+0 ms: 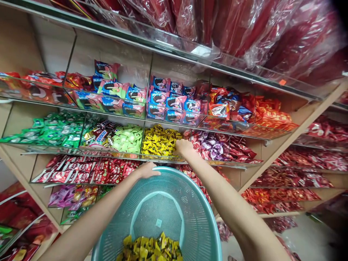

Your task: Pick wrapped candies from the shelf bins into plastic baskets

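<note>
A teal plastic basket [210, 217] is tilted below the shelves, with yellow-wrapped candies [152, 248] gathered at its near side. My left hand [148, 170] grips the basket's far rim. Above it, my right hand [184, 148] is at the right edge of a shelf compartment of yellow candies [160, 141]. The right hand's fingers are curled together; what they hold, if anything, is hidden. Green-wrapped candies [130, 139] fill the compartment to the left, and red and purple ones [213, 145] lie to the right.
Clear shelf fronts [114, 154] and dividers run across the view. Blue and pink cookie packs [176, 101] sit one shelf higher. Plastic-wrapped red packages [217, 25] hang over the top shelf. More candy shelves [296, 177] stand at the right.
</note>
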Available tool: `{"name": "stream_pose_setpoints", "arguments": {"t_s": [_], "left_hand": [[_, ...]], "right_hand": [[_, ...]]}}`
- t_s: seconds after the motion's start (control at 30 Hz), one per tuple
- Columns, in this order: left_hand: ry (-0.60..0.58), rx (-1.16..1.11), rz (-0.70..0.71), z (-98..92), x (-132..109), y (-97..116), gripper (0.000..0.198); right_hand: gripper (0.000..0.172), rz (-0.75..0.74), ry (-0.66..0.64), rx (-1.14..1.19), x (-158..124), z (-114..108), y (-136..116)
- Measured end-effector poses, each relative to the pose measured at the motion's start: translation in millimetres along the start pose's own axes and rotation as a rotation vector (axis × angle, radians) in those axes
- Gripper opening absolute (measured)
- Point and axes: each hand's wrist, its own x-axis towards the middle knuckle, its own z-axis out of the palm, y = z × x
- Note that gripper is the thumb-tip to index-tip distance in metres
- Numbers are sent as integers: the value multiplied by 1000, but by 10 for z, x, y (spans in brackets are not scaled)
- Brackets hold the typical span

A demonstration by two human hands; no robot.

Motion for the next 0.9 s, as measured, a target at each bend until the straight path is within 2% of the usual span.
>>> {"name": "stream_pose_setpoints", "arguments": {"t_s": [0.13, 0.23, 0.47, 0.7, 0.83, 0.9], "left_hand": [[-1, -15, 4, -3, -8, -14, 42], [-3, -30, -8, -13, -13, -8, 41], [1, -38, -28, -17, -8, -2, 43], [17, -27, 17, -13, 11, -28, 42], [-2, -35, -1, -30, 15, -6, 44], [-1, -41, -7, -38, 10, 13, 44]], "right_hand": [[51, -33, -125, -16, 164, 4, -75], [47, -62, -158, -18, 177, 7, -23], [29, -112, -14, 33, 31, 68, 86], [27, -145, 137, 151, 99, -6, 276], [20, -183, 154, 236, 180, -6, 353], [20, -203, 103, 399, 211, 49, 352]]}}
